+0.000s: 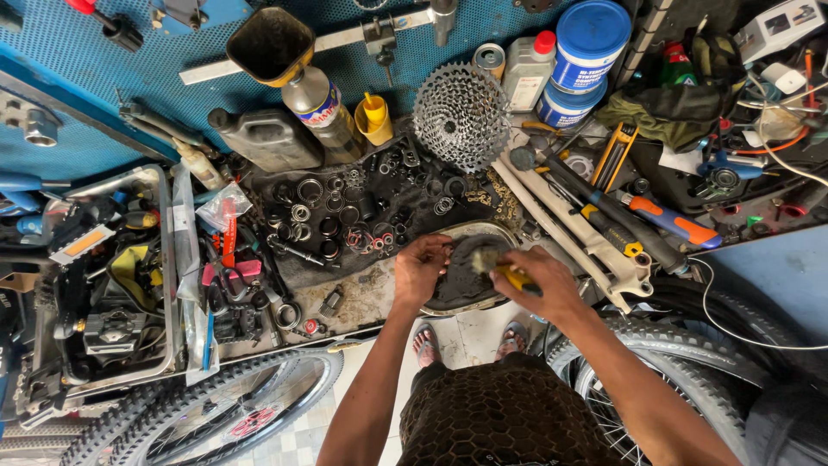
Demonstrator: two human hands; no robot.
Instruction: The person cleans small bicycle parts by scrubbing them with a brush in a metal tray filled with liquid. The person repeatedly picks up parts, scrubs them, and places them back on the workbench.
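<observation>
Two hands meet over a shallow metal pan [509, 235] at the centre of the frame, at the front edge of a cluttered bench. The left hand [420, 269] is curled, its fingertips gripping the pan's left rim, where a small dark part may be pinched; I cannot tell. The right hand [542, 283] is closed around a yellow-handled brush [498, 263], whose bristles rest on the dirty pan floor. Just above the pan lie many small bearings and rings [345, 216] on a dark mat, and higher, a cassette [460, 116] stands upright. Right of the pan, a white fork [586, 233] and an orange-handled tool [668, 220] lie aslant, close to the right hand. Tyres [681, 362] fill the lower right corner, and a wheel [216, 406] lies at lower left.
</observation>
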